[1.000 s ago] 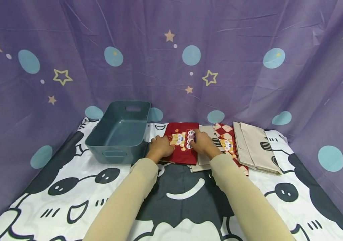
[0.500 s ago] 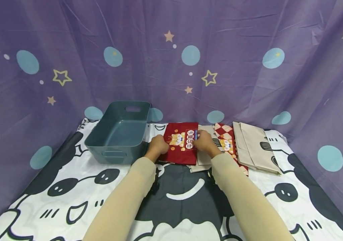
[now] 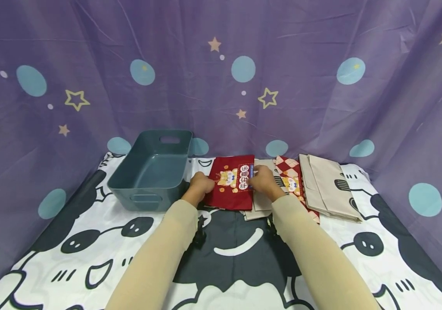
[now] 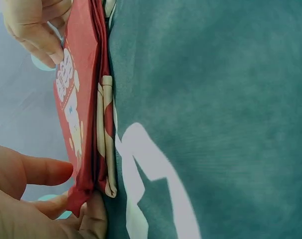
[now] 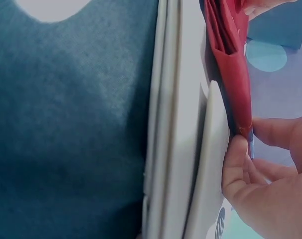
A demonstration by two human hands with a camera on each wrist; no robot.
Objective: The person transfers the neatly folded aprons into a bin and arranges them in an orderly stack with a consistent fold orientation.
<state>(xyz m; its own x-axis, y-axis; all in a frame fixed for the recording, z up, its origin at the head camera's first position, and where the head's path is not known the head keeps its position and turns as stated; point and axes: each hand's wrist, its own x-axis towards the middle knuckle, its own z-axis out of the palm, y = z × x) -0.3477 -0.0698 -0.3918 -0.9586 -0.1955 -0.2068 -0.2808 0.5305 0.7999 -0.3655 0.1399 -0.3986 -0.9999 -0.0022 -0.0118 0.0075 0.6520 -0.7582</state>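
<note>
A folded red cloth (image 3: 225, 200) with a printed cartoon animal and white lettering lies in the middle of the head view. My left hand (image 3: 201, 184) pinches its left edge; in the left wrist view the thumb is above and fingers are beneath the red fabric (image 4: 81, 99). At the opposite edge, my right hand (image 3: 263, 181) pinches the red fold (image 5: 235, 89) between thumb and fingers, where a narrow blue strip shows. Under the red cloth, the left wrist view shows a red-and-beige folded layer (image 4: 108, 124). A beige folded cloth (image 3: 261, 204) lies partly under its right side.
A teal plastic basket (image 3: 143, 202) with handle holes stands left of the cloths. To the right lie a red checked folded cloth (image 3: 288, 165) and a larger beige folded cloth (image 3: 322, 185). A purple curtain (image 3: 190, 86) hangs behind the printed table cover (image 3: 240, 267).
My left hand has drawn slightly left, from resting on the red cloth to its edge. My right hand has taken its right edge, and the blue strip has come into view there.
</note>
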